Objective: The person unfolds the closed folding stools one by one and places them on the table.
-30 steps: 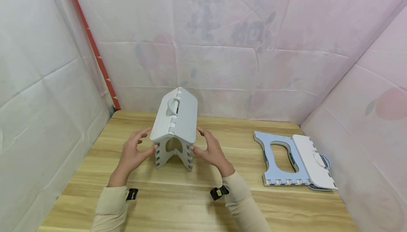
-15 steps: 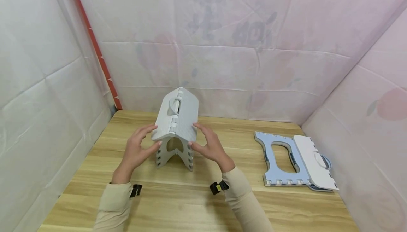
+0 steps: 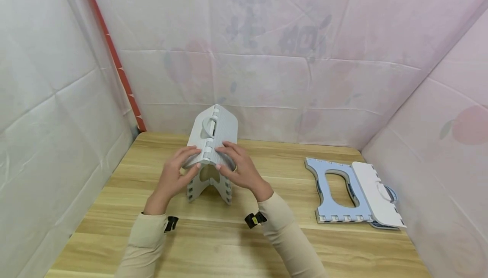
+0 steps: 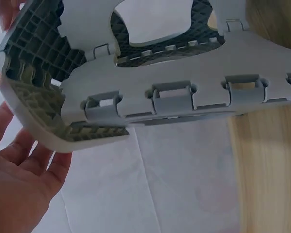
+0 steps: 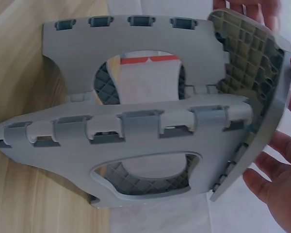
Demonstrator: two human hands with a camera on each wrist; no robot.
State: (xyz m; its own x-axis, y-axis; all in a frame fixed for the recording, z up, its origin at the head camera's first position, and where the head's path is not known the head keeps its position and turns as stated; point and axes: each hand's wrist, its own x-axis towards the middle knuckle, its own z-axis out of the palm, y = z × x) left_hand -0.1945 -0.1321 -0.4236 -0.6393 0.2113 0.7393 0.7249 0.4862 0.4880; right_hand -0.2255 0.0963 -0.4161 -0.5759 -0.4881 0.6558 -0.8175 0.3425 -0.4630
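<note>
A white-grey folding stool (image 3: 225,127) stands partly folded on the table, its two seat halves sloping down from the central hinge like a roof. A loop handle (image 3: 209,126) sticks up at the ridge. My left hand (image 3: 173,178) rests on the near end of the left seat half, thumb at the front edge. On the right half lies my right hand (image 3: 245,170), fingers spread toward the hinge. In the left wrist view, the fingers (image 4: 22,150) touch the outside of the ribbed seat. The right wrist view shows the hinged legs (image 5: 136,121) and oval cutouts.
A blue and white folding stool (image 3: 339,184) lies flat at the right of the wooden table (image 3: 213,248). Sheet-covered walls (image 3: 259,79) close in the back and both sides. A red strip (image 3: 114,53) runs down the left corner.
Both hands have moved up from the stool's sides onto its sloping seat and closer together at the ridge. The stool has stayed nearly in place; the blue and white one is unmoved.
</note>
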